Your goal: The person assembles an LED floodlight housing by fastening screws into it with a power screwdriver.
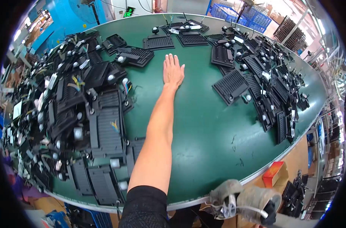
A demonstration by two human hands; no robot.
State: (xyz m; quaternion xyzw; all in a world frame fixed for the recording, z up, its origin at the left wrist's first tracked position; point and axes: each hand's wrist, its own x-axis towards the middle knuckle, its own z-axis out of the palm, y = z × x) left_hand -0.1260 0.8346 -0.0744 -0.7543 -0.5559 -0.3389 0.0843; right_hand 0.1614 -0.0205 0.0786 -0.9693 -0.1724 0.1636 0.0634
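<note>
My left hand (173, 72) lies palm down on the green tabletop (195, 125), fingers stretched forward and thumb out to the right. Nothing is in it. Closest to its fingertips are black finned lamp housings: one (157, 41) just beyond, another (137, 56) to the left with a white dome on it. A further black finned housing (231, 86) rests to the right, apart from the hand. My left forearm reaches across the table from the bottom edge. My right hand is out of view.
Heaps of black housings with white domes and loose wires cover the table's left (66, 95) and right (271, 76). A worn grey-beige bundle (252, 201) with a cable sits at the front edge. Beyond the table are blue crates (252, 19); an open red box (274, 174) is at lower right.
</note>
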